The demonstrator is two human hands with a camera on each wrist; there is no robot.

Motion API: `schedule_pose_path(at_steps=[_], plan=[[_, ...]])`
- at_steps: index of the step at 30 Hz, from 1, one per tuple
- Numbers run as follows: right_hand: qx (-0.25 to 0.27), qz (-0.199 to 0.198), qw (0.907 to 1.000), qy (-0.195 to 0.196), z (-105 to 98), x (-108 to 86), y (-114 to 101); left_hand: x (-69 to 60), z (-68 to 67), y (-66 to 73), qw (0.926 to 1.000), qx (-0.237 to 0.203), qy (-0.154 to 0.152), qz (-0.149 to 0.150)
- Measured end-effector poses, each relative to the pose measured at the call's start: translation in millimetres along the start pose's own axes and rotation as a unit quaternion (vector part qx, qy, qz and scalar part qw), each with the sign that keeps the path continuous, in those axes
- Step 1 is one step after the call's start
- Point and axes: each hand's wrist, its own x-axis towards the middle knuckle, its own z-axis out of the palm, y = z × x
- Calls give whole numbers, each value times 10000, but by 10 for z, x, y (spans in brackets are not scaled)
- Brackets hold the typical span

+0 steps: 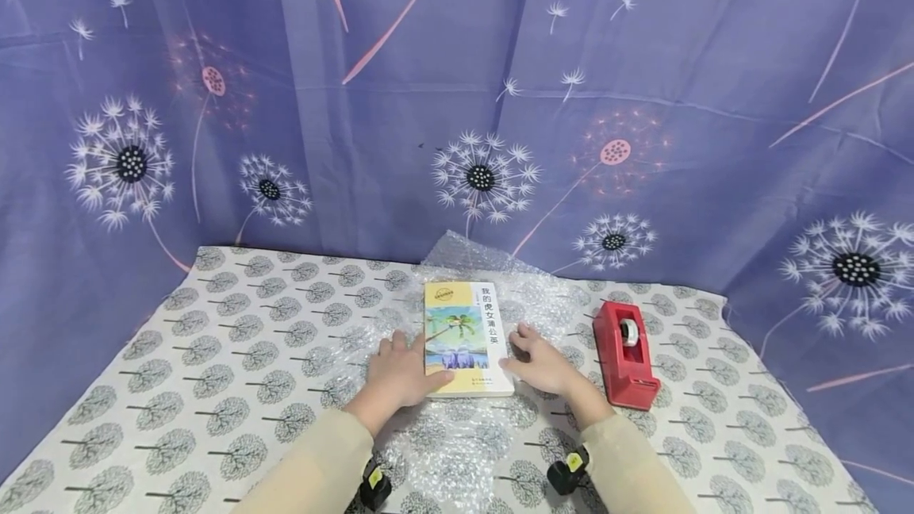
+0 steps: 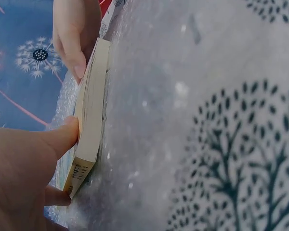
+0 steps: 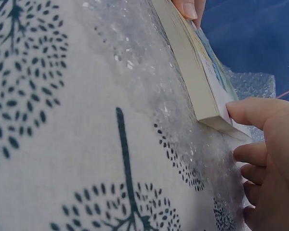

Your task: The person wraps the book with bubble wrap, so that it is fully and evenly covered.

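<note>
A paperback book (image 1: 462, 339) with a yellow, white and blue cover and a palm tree picture lies flat on a sheet of bubble wrap (image 1: 457, 450). My left hand (image 1: 400, 375) holds it by the left side, its thumb on the cover and a finger against the side near the lower corner in the left wrist view. At the opposite side my right hand (image 1: 546, 363) has its thumb on the cover's edge, the fingers curled alongside in the right wrist view. Page edges (image 3: 190, 67) face my body. The book's underside is hidden.
A red tape dispenser (image 1: 627, 355) with a roll of tape stands to the right of my right hand. A white tablecloth (image 1: 236, 387) with a tree print lies under everything. Behind the table hangs a blue dandelion-print curtain (image 1: 385, 141), which the wrap's far corner touches or nears.
</note>
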Motion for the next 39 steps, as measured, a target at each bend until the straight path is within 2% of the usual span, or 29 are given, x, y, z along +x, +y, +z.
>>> schedule_pose_path(at_steps=[5, 12, 17, 22, 27, 30, 34, 39], plan=[[-66, -130, 9999, -1, 10, 6, 37, 38, -47, -44, 9998, 66, -91, 132], [-420, -332, 9983, 230, 76, -42, 39, 60, -113, -90, 9990, 105, -235, 358], [-599, -821, 9946, 218, 103, -139, -56, 80, -147, -123, 9985, 136, -339, 411], [-617, -1298, 9896, -109, 95, -249, -112, 103, -148, -172, 9973, 161, -366, 615], [-708, -1460, 9862, -332, 99, -319, -95, 101, -95, -218, 9913, 113, -301, 1277], [-752, -1423, 9858, -488, 86, -366, -105, 100, -97, -225, 9870, -54, -428, 1547], [-951, -1322, 9834, -800, 60, -430, -129, 133, -105, -241, 9856, -302, -639, 1534], [-1209, -1286, 9772, -1180, 61, -504, -135, 176, -95, -277, 9854, -449, -747, 1462]])
